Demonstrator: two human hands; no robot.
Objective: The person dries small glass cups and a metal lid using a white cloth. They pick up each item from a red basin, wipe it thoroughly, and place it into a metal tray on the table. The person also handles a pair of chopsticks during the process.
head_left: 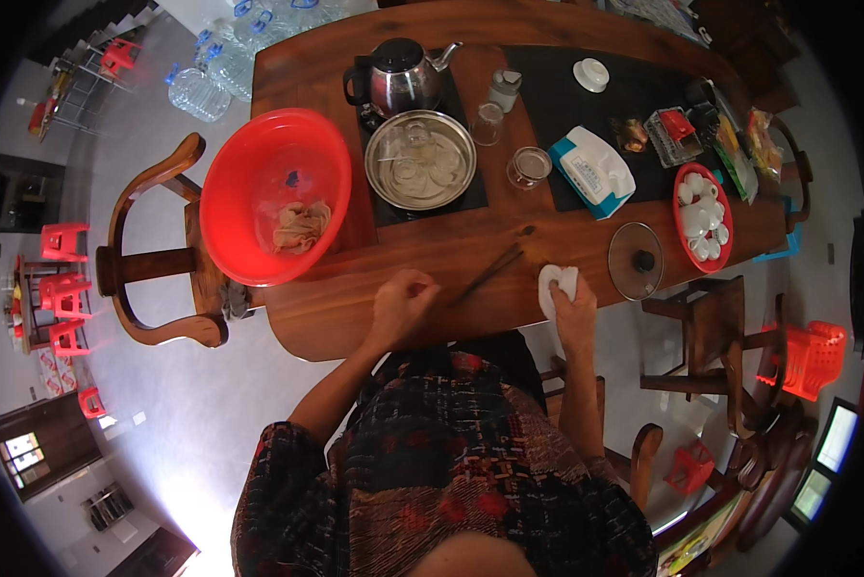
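My right hand point(576, 312) pinches a folded white wipe-like pad point(554, 287) above the table's front edge. My left hand point(405, 306) is curled closed over the wood to the left, and whatever its fingers may hold is hidden. Between the hands lie slim dark sticks, like tongs or chopsticks point(489, 274). A glass lid with a black knob point(636, 262) rests right of my right hand. Beyond my left hand stands a round steel pan point(420, 203) with clear liquid and glassy pieces in it. At the left, a red basin point(222, 207) holds a wet tan cloth point(302, 227).
Behind the pan is a kettle point(398, 82). Glasses point(528, 167), a blue-and-white wipes pack point(595, 171) and a red tray point(684, 252) of white cups point(703, 216) stand along the table point(374, 279). Wooden chairs point(148, 264) flank it; large water bottles point(199, 91) stand behind.
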